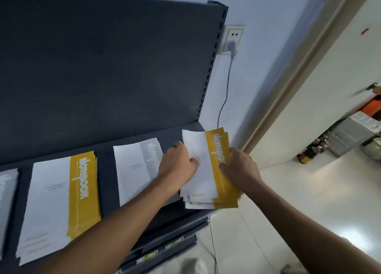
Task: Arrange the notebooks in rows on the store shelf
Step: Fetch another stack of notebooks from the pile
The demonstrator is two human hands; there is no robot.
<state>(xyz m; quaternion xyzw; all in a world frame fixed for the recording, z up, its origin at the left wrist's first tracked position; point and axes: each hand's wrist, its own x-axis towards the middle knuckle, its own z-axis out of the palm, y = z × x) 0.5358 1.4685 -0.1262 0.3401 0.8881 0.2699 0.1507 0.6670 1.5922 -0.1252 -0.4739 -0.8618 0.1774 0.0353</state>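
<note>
4 stacks of white paper notebooks in one row on the dark blue-grey metal shelf: left-edge grey-banded stack, cropped by the frame; lower-left yellow-banded stack; centre grey-banded stack; right yellow-banded stack, fanned, overhanging the shelf's front right corner. Copies per stack: cannot tell.

2 hands, both on the right yellow-banded stack. Left hand grips its left edge, thumb on the cover. Right hand holds its right edge, fingers curled on the yellow band. The left forearm hides the centre stack's lower right corner.

Upper centre: white wall socket, 1 plug in, grey cable hanging down. Right: beige door frame, glossy white tile floor, grey carton.
</note>
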